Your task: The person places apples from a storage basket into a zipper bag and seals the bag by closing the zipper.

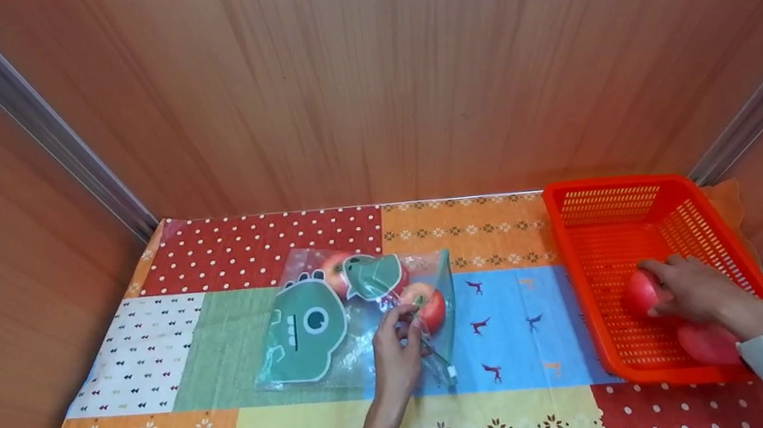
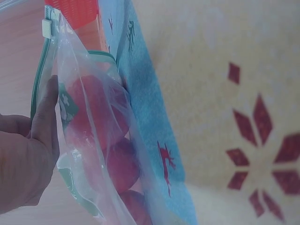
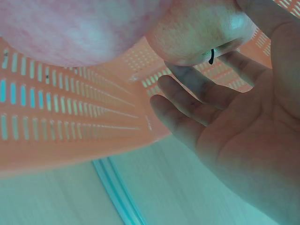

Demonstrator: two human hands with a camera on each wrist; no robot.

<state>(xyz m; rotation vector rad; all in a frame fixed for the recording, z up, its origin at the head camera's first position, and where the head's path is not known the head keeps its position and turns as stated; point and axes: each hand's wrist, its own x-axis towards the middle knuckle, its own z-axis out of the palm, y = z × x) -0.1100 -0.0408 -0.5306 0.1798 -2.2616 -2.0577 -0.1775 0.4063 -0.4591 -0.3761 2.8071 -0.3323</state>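
In the head view my left hand [image 1: 396, 354] pinches the edge of a clear zip bag [image 1: 366, 336] by its open end. Green monster prints mark the bag, and several red apples [image 1: 432, 308] lie inside it. The white zip slider [image 2: 47, 28] shows at the bag's corner in the left wrist view. Over at the right, my right hand [image 1: 698, 290] grips an apple [image 1: 640, 292] inside an orange-red plastic basket [image 1: 578, 278]. The right wrist view shows the thumb on one side of this apple [image 3: 201, 33] and fingers beneath. Another apple [image 1: 710, 342] sits in the basket under my forearm.
A patchwork-patterned cloth [image 1: 508, 342] covers the table. Wood-grain panels [image 1: 368, 88] enclose the back and both sides, with metal strips [image 1: 46, 129] in the corners. The basket stands close to the right panel.
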